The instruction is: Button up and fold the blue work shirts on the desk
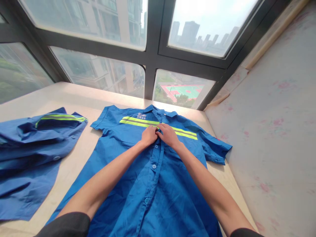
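A blue short-sleeved work shirt (182, 184) with yellow-green reflective stripes lies spread front side up, its collar toward the window. My left hand (149, 135) and my right hand (168, 134) meet on the front placket at chest height, by the stripes. The fingers of both are closed in a pinch on the placket edges. What lies right between the fingertips is hidden. Below the hands, several pale buttons show along one edge, and the other placket edge lies beside them, apart from the buttons.
A second blue garment (37, 158) with a reflective stripe lies rumpled at the left on the pale wooden surface (81, 138). Dark-framed windows (150, 59) rise behind the shirt. A flower-patterned wall (269, 138) borders the right side, close to the shirt's sleeve.
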`<state>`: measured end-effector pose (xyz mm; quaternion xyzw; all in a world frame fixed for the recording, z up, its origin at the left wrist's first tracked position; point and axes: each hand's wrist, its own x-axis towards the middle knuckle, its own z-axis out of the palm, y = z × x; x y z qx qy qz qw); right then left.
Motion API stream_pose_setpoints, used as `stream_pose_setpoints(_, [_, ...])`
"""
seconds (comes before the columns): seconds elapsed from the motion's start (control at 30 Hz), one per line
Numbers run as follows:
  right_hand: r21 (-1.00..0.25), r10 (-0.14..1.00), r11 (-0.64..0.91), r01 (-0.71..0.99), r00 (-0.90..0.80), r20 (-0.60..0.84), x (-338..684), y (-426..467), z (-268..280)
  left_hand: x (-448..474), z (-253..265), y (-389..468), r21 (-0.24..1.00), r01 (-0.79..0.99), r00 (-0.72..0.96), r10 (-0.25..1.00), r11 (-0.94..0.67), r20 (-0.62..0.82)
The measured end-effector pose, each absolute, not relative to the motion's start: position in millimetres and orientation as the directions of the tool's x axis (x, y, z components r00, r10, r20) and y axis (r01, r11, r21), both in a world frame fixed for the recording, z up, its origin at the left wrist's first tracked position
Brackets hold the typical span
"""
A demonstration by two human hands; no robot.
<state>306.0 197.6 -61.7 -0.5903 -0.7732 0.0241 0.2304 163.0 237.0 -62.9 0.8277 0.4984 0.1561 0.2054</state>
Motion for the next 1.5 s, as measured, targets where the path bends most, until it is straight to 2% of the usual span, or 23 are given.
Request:
stream_pose_setpoints(0.1, [-0.224, 0.914, 0.383, 0.896, -0.331, 0.236, 312.7, 205.6, -54.4, 163.3, -64.9, 238.2, 0.51, 0.764, 0.441, 0.897, -0.396, 0.035])
stream_pose_setpoints(0.23, [-0.116, 0.907, 0.407, 0.906, -0.386, 0.171, 333.7, 206.1, -52.3, 164.1, -67.9, 240.5, 0.555, 0.751, 0.43, 0.903, -0.357, -0.001])
stream_pose_setpoints(0.53, [0.015, 0.869, 0.468, 0.884, -0.463, 0.172, 340.7, 211.7, -57.8, 168.9, -66.2, 246.6, 0.599, 0.764, 0.34, 0.938, -0.239, -0.059])
stream_pose_setpoints(0.63, [-0.019, 0.866, 0.487, 0.873, -0.479, 0.143, 342.2, 212.8, -60.3, 168.7, -63.9, 249.0, 0.604, 0.763, 0.337, 0.939, -0.23, -0.068])
stream_pose_setpoints(0.8, [-0.172, 0.869, 0.489, 0.855, -0.462, 0.177, 354.0, 213.4, -60.4, 169.6, -65.1, 250.5, 0.611, 0.757, 0.337, 0.939, -0.232, -0.061])
stream_pose_setpoints(0.97, [-0.246, 0.813, 0.58, 0.777, -0.569, 0.121, 362.2, 226.2, -53.9, 170.2, -68.2, 248.5, 0.616, 0.751, 0.333, 0.942, -0.238, -0.042])
stream_pose_setpoints(1.1, [-0.204, 0.773, 0.633, 0.747, -0.627, 0.098, 361.6, 236.3, -51.7, 171.0, -70.7, 246.2, 0.621, 0.742, 0.323, 0.946, -0.253, 0.0])
stream_pose_setpoints(1.23, [-0.052, 0.775, 0.624, 0.78, -0.609, 0.171, 356.1, 235.8, -58.9, 173.7, -71.2, 243.6, 0.623, 0.74, 0.31, 0.951, -0.253, 0.018])
stream_pose_setpoints(1.3, [-0.02, 0.767, 0.621, 0.784, -0.602, 0.222, 354.2, 233.1, -65.2, 175.0, -69.6, 242.7, 0.626, 0.74, 0.306, 0.952, -0.246, 0.014])
stream_pose_setpoints(1.5, [-0.096, 0.766, 0.593, 0.8, -0.523, 0.373, 356.1, 225.0, -83.9, 177.6, -61.5, 244.2, 0.65, 0.736, 0.287, 0.957, -0.189, -0.047])
